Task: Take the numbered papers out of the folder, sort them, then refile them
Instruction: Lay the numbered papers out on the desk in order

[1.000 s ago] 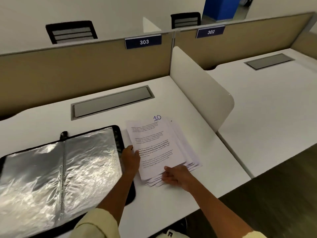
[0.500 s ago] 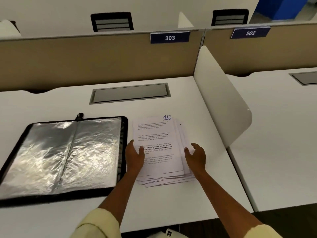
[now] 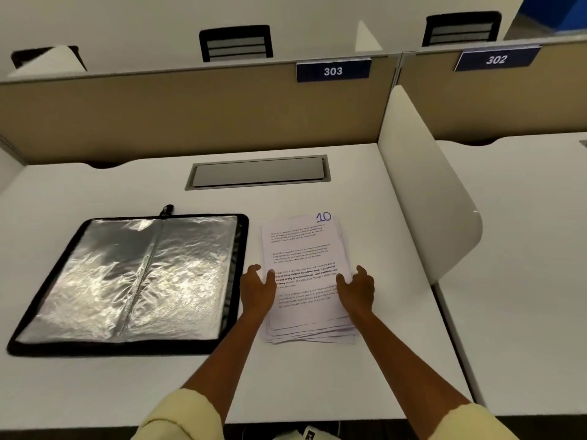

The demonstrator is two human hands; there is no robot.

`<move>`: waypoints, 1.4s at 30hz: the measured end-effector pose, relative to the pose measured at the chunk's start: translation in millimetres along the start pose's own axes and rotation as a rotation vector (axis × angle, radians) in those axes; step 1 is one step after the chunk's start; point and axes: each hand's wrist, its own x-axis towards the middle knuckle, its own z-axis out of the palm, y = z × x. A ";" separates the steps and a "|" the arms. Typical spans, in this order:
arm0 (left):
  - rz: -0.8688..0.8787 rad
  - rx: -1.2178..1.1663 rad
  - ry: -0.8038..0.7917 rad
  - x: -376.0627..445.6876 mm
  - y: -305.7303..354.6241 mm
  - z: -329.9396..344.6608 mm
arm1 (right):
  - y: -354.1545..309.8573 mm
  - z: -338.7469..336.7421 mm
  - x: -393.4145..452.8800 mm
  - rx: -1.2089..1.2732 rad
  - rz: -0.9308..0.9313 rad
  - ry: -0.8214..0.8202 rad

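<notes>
From the head camera, a white desk [image 3: 222, 389] fills the lower frame, closed at its far edge by a tan partition [image 3: 178, 119] carrying a blue plate marked 303 [image 3: 333, 70]. A curved white side divider [image 3: 425, 192] stands along the desk's right edge, and past it lies a second white desk [image 3: 524, 265] under a plate marked 302 [image 3: 496, 59]. A grey cable hatch [image 3: 258, 171] is set flush near the far edge. Beyond the partition, the backs of two black chairs [image 3: 235, 43] show against a pale wall.

The printed lines on the top sheet are too small to read; only the handwritten 10 at its far right corner is legible. The sheets beneath show just their near edges, so their numbers are hidden. Both pale yellow sleeves [image 3: 187, 417] are cut off by the bottom of the frame.

The folder [image 3: 127, 281] lies open and flat toward the desk's left edge, black-rimmed, its crinkled clear pockets showing no paper inside. Just beside it on the right sits the stack of papers [image 3: 305, 249], loosely squared and fanned at the near end. The left hand [image 3: 257, 289] presses the stack's left edge and the right hand [image 3: 357, 289] its right edge, fingers loosely spread, thumbs lying on the top sheet, bracketing the pile between them without lifting it.
</notes>
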 end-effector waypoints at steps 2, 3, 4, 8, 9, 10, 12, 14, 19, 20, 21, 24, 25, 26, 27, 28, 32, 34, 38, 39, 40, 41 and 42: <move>0.003 0.053 -0.030 -1.4 -0.5 -0.3 | -0.4 2.4 -0.7 -0.007 0.001 0.012; 0.001 0.068 -0.056 -2.3 -0.3 1.6 | 0.1 4.7 -0.4 -0.005 0.001 0.007; -0.007 0.073 -0.085 -2.5 -1.1 4.1 | -0.7 6.5 -0.9 -0.001 0.006 -0.011; -0.060 0.008 -0.134 -4.3 1.5 9.8 | -4.5 10.4 -4.3 -0.053 -0.030 -0.049; -0.084 -0.044 -0.132 -3.9 3.8 8.4 | -4.8 10.7 -4.9 -0.093 -0.055 -0.033; -0.121 -0.108 -0.134 -2.8 2.7 8.2 | -5.5 10.5 -6.9 -0.128 -0.075 -0.022; -0.224 -0.249 -0.152 0.3 -1.1 7.8 | -7.0 10.6 -9.1 -0.131 -0.123 -0.008; -0.299 -0.383 -0.184 5.5 -8.6 9.7 | -8.8 9.9 -12.4 -0.058 -0.159 -0.013; -0.151 -0.454 -0.211 4.6 -8.5 6.4 | -13.5 -0.1 -18.9 0.078 -0.282 0.001; -0.102 -0.454 -0.197 4.9 -7.1 3.5 | -15.2 -3.0 -19.9 0.122 -0.293 0.001; -0.052 -0.457 -0.188 4.9 -4.0 -0.1 | -16.9 -5.6 -20.7 0.173 -0.298 0.002; 0.061 -0.487 -0.172 10.7 2.0 -9.2 | -21.0 -12.7 -20.9 0.337 -0.278 -0.023; 0.060 -0.513 -0.194 12.3 4.1 -12.8 | -22.8 -14.8 -21.2 0.393 -0.269 -0.035; 0.049 -0.545 -0.221 13.9 7.3 -16.9 | -25.4 -17.0 -22.0 0.437 -0.262 -0.042; 0.039 -0.568 -0.240 15.1 11.8 -21.6 | -28.9 -19.6 -23.0 0.478 -0.257 -0.046; 0.038 -0.586 -0.249 16.9 16.2 -26.0 | -31.8 -21.9 -23.4 0.508 -0.255 -0.046; 0.104 -0.645 -0.265 22.2 35.3 -41.5 | -42.3 -26.5 -22.5 0.581 -0.265 -0.023; 0.123 -0.614 -0.229 22.3 46.3 -45.9 | -47.5 -27.0 -20.7 0.578 -0.262 -0.004; 0.181 -0.625 -0.144 22.1 64.7 -51.4 | -64.3 -32.0 -20.7 0.592 -0.340 0.024; 0.201 -0.635 -0.124 21.2 69.1 -52.9 | -68.7 -33.8 -21.9 0.594 -0.360 0.026; 0.226 -0.639 -0.104 20.1 72.0 -54.0 | -72.1 -35.1 -23.2 0.592 -0.376 0.024; 0.253 -0.641 -0.085 17.7 74.3 -55.5 | -75.0 -36.4 -25.4 0.589 -0.388 0.017; 0.282 -0.636 -0.065 15.1 75.3 -56.5 | -76.1 -36.9 -26.8 0.581 -0.395 0.011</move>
